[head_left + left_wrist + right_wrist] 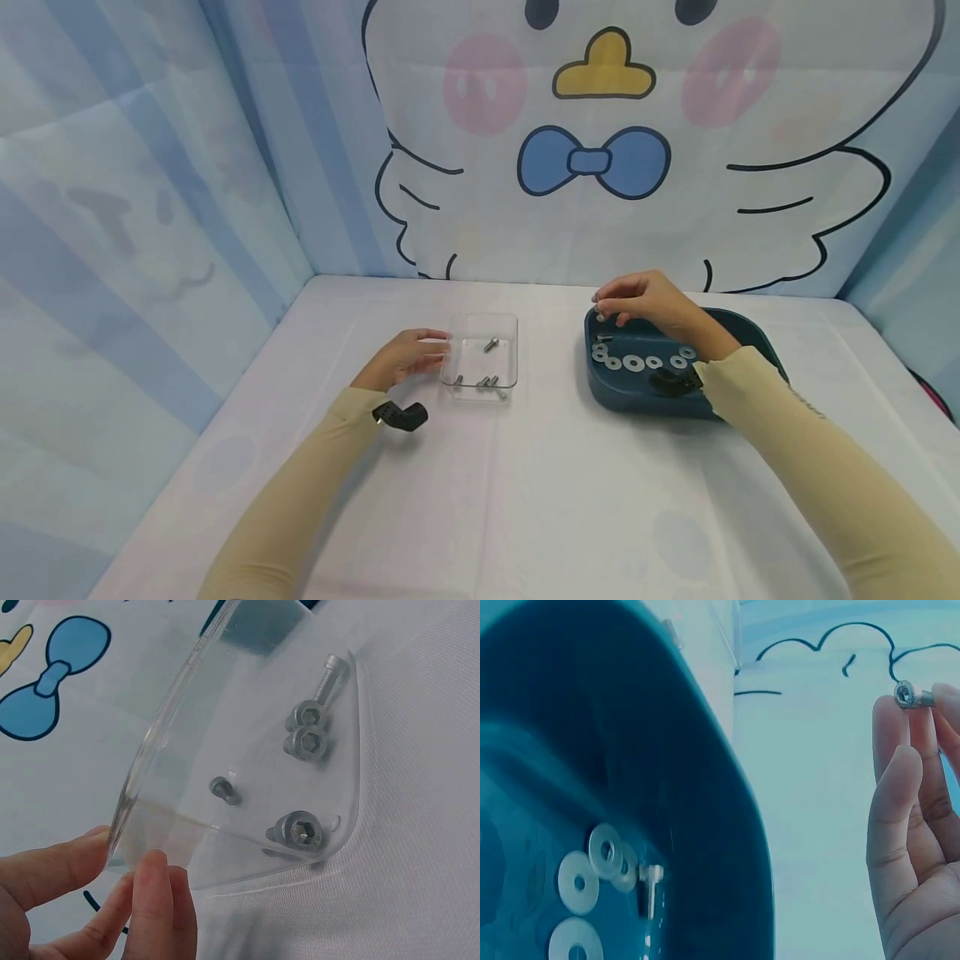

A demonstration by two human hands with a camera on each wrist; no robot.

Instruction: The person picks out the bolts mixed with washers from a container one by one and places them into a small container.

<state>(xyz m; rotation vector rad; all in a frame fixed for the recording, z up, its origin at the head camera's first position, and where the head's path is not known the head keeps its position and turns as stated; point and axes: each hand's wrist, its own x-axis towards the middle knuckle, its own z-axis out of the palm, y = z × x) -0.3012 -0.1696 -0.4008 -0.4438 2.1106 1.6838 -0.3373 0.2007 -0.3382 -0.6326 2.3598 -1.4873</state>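
Observation:
My right hand (648, 302) pinches a small metal socket-head screw (906, 695) between its fingertips, above the far left rim of a dark blue tray (630, 400). Inside that tray lie several flat washers (633, 363) and another screw (652, 889). To the left stands a clear plastic box (480, 325) with several socket-head screws (306, 742) on its bottom. Fingers of my left hand (405, 354) touch the box's left side near the rim, extended rather than wrapped round it. Part of the tray is hidden behind my right wrist.
A white cloth covers the table (480, 500). Behind it hangs a curtain (600, 225) printed with a cartoon figure, and a blue-striped curtain (150, 208) hangs at the left. Dark straps (401, 415) sit on both wrists.

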